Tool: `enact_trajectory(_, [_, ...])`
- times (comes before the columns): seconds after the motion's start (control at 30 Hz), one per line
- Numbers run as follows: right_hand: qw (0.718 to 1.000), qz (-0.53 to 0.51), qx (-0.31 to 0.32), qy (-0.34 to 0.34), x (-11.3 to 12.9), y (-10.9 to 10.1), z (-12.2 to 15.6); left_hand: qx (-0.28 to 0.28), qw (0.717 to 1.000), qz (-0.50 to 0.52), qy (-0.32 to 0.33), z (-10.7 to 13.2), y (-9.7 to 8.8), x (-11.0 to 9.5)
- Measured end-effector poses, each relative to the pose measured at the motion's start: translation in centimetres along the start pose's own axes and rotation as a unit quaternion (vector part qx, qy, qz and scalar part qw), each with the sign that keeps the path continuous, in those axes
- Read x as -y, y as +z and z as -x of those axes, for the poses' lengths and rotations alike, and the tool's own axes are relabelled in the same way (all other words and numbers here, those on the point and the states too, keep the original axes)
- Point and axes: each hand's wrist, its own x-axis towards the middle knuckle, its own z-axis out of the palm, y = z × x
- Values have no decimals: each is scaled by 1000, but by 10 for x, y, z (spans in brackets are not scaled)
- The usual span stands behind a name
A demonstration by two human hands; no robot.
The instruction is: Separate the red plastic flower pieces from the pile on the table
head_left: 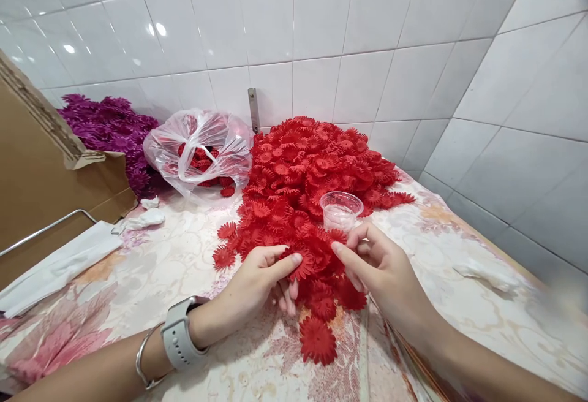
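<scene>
A big heap of red fabric flower heads [312, 169] covers the middle of a floral-patterned table [184, 267]. My left hand [261, 279], with a grey watch and a bangle on the wrist, pinches one red flower [304, 265] at the heap's near edge. My right hand [376, 264] is just to its right, fingers curled and pinched together over the red flowers; what they hold is too small to make out. A small clear plastic cup [340, 209] stands in the heap just beyond my right hand. A single red flower [318, 341] lies nearest me.
A clear plastic bag [199, 151] with more red flowers sits left of the heap. Purple flowers [110, 129] are piled at the back left, behind a brown cardboard box [41, 169]. White paper [55, 267] lies on the left. Tiled walls close the back and right.
</scene>
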Motion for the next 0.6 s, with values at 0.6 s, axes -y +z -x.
enact_trajectory(0.6, [977,78,196,-45,3,2,4,52,989,-133,21,5,3,-5])
